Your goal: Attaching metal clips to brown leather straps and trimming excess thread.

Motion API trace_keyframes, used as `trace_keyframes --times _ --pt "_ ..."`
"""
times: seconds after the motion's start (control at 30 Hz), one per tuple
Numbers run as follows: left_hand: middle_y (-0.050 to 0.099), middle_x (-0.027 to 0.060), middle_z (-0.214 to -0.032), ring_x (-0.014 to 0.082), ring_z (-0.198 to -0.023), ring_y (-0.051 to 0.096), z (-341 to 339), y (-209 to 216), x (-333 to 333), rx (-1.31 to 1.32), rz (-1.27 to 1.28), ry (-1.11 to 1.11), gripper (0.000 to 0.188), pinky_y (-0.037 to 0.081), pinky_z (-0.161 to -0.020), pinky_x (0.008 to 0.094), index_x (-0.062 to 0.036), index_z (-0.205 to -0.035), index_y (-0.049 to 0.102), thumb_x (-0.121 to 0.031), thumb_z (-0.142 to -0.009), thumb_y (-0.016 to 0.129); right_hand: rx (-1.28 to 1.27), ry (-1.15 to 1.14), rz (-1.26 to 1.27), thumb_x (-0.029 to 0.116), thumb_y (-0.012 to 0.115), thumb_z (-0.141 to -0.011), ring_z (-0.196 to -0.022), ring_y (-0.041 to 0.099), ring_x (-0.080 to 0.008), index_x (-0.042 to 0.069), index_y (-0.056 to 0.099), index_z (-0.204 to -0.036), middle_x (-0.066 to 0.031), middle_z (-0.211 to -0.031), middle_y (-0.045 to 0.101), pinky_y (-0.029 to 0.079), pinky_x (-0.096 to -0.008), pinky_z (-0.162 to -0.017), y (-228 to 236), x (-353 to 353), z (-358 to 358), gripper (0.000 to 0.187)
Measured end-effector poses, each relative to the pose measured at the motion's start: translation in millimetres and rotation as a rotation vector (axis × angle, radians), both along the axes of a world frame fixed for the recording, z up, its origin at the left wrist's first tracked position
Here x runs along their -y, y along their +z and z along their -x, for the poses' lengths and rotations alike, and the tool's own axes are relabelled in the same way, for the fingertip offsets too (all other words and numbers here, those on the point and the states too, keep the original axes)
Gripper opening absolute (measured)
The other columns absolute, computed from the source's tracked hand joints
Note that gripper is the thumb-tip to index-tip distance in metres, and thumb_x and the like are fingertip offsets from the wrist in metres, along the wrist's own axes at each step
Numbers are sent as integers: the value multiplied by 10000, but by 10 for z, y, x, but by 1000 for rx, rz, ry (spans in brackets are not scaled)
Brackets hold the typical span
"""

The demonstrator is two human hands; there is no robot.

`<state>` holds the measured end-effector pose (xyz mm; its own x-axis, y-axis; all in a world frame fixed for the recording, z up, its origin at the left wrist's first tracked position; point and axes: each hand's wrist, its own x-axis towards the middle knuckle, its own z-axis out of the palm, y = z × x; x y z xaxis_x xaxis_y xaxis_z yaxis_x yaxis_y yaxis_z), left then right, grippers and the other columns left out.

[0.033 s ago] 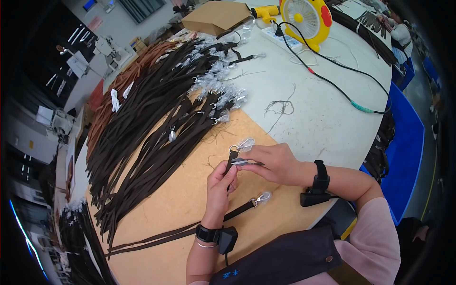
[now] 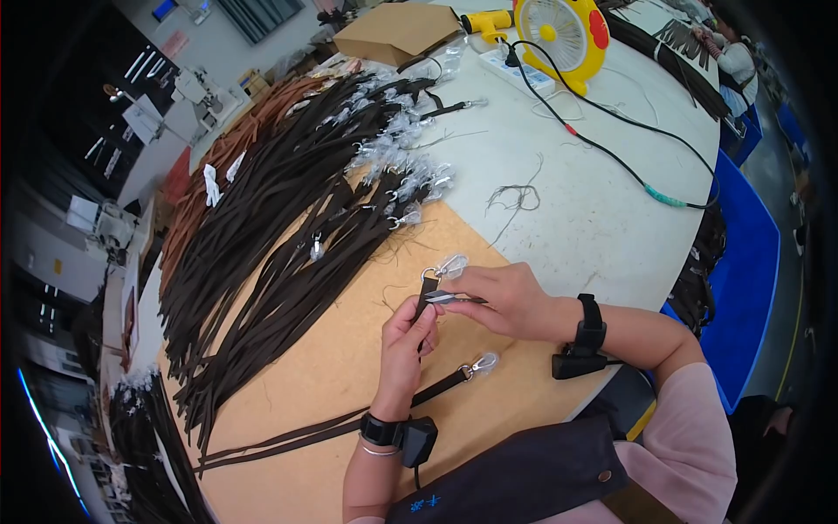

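Note:
My left hand point(image 2: 402, 351) is closed, pinching a dark brown strap point(image 2: 428, 286) close to its end. A metal ring and a clasp in clear plastic wrap point(image 2: 452, 265) hang on that end. From the right, my right hand point(image 2: 513, 302) grips small thread snips point(image 2: 440, 298), whose blades lie against the strap right by my left thumb. Whether the blades touch a thread is too small to tell. Below my hands, another strap with a wrapped clasp point(image 2: 484, 363) lies on the tan board point(image 2: 323, 367), passing behind my left wrist.
A big pile of dark straps point(image 2: 271, 218) with wrapped clasps covers the left side, with brown straps point(image 2: 236, 131) behind it. Loose thread point(image 2: 519, 199) lies on the white table. Farther back are a cardboard box point(image 2: 397, 33), a yellow fan point(image 2: 563, 39) and a black cable point(image 2: 611, 170).

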<state>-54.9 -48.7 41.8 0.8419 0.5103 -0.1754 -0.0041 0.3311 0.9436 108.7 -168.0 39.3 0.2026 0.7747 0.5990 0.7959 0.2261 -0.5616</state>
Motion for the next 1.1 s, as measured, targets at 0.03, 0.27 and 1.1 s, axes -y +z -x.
trace_keyframes --times 0.03,0.27,1.1 --pt "438 -53 -718 41 -574 345 4 -12 4 10 5 -9 147 255 -500 208 -42 -1002 584 -183 -1021 543 0 -3 -1 238 712 -882 -663 657 -243 87 646 -1022 -53 -866 658 508 -326 -553 -8 2 -5 216" --pt "442 -50 -722 43 -567 341 2 -32 14 55 125 -24 157 263 -502 208 -49 -983 579 -201 -1018 552 -9 27 7 216 703 -889 -669 647 -248 111 664 -1012 -37 -851 655 491 -330 -556 54 35 -10 166" --pt "573 51 -1259 132 -985 519 67 123 -75 -15 -135 -21 850 457 -647 250 -6 -1373 524 -660 -1015 116 -717 140 375 140 716 -896 -617 431 -23 20 704 -949 53 -656 580 340 -223 -554 -221 -159 -58 132"
